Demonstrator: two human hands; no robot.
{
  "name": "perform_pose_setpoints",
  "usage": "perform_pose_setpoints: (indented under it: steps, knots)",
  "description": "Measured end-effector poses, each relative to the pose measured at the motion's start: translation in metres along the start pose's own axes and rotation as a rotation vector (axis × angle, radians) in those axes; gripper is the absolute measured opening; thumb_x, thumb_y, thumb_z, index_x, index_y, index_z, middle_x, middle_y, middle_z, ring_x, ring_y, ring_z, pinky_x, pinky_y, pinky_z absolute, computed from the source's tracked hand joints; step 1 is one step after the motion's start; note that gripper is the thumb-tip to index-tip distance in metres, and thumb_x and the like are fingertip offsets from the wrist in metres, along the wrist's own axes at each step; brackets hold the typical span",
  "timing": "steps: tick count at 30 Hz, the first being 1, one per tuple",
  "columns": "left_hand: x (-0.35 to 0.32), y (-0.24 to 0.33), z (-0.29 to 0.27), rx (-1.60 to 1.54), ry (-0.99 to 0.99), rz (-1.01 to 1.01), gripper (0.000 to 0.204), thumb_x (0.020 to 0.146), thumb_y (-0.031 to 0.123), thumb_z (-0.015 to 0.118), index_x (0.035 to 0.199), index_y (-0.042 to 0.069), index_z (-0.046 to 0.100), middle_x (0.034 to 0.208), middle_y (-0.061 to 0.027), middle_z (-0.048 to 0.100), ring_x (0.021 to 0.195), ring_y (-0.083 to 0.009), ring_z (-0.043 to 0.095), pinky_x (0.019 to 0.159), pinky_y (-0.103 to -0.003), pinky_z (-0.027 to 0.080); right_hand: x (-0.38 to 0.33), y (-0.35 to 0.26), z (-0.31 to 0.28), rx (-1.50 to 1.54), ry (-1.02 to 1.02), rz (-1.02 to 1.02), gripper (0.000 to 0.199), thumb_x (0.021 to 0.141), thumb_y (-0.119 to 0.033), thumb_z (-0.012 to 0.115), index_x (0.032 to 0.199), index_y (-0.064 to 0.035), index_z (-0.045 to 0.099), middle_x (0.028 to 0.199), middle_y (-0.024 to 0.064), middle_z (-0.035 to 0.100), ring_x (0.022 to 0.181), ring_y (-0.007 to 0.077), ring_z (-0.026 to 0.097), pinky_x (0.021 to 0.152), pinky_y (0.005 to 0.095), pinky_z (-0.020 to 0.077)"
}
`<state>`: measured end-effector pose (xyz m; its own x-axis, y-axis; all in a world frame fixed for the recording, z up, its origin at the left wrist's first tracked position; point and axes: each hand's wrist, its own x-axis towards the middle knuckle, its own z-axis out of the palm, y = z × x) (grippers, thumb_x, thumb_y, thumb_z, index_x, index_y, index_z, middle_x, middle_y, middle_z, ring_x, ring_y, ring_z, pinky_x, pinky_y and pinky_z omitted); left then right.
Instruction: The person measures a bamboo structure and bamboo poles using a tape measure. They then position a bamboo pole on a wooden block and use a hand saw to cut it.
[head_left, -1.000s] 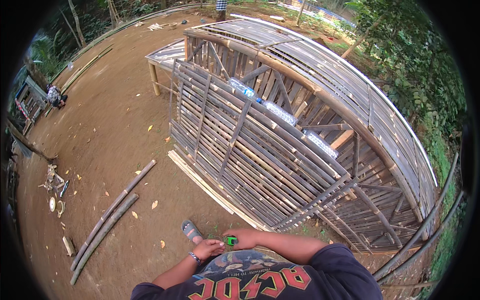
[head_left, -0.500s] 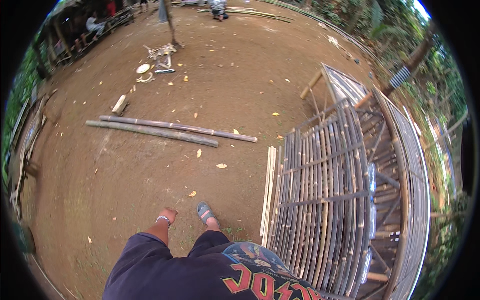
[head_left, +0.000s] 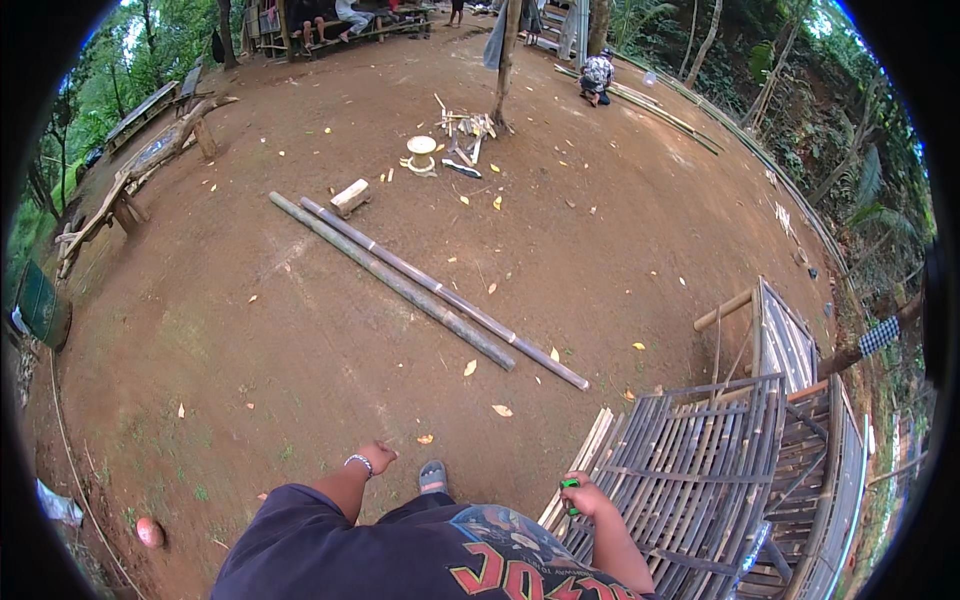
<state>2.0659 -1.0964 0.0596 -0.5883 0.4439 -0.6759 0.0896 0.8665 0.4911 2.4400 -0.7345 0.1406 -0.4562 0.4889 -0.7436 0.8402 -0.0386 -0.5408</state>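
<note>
My right hand is closed around a small green object, held just above the near corner of a large bamboo lattice frame at the lower right. My left hand hangs free at my side with a bracelet on the wrist; its fingers are loosely curled and hold nothing. My foot in a grey sandal stands on the red dirt between the two hands.
Two long bamboo poles lie diagonally on the dirt ahead. Beyond them are a wood block, a white spool and scattered offcuts. A person crouches far off. Split slats lie beside the frame.
The view has swung left, away from the bamboo frame toward the open yard. The frame now sits at the lower right and the poles lie ahead. My right hand still holds the green object.
</note>
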Motion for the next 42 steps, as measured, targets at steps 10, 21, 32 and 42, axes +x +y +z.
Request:
perform_pose_setpoints:
  steps: [10,21,32,42]
  knots:
    - [0.033,-0.037,-0.034,-0.319,0.293,-0.345,0.038,0.085,0.04,0.069,0.102,0.006,0.074,0.106,-0.0169,0.072,0.102,-0.0312,0.068,0.092,-0.039,0.051,0.09,0.027,-0.027,-0.409,-0.278,0.042,0.07,0.073,-0.04,0.072,0.134,-0.0095,0.055,0.104,0.0146,0.07,0.095,0.0259,0.066,0.082,0.036,0.0528]
    - [0.063,0.023,0.021,0.124,0.01,-0.404,0.053,0.093,0.049,0.055,0.122,0.005,0.067,0.134,-0.0184,0.059,0.126,-0.0348,0.054,0.104,-0.041,0.043,0.225,0.067,-0.182,-0.68,-0.523,0.07,0.036,0.088,-0.034,0.057,0.109,-0.009,0.072,0.114,0.016,0.067,0.106,0.03,0.064,0.096,0.0387,0.0483]
    - [0.156,0.306,-0.04,-0.384,0.273,0.11,0.049,0.089,0.046,0.065,0.117,0.005,0.069,0.11,-0.0167,0.071,0.104,-0.0283,0.067,0.092,-0.038,0.051,0.376,-0.137,-0.333,-0.784,-0.322,-0.253,0.039,0.079,-0.037,0.064,0.104,-0.007,0.072,0.097,0.0121,0.07,0.087,0.0238,0.064,0.079,0.038,0.0517]
    - [0.16,0.181,0.015,-0.182,0.112,-0.405,0.048,0.093,0.047,0.056,0.117,0.008,0.07,0.118,-0.0173,0.068,0.114,-0.0344,0.063,0.099,-0.042,0.047,0.393,-0.17,-0.265,-0.765,-0.502,-0.228,0.047,0.074,-0.036,0.071,0.109,-0.0046,0.07,0.1,0.0116,0.071,0.093,0.0253,0.067,0.08,0.0396,0.0522]
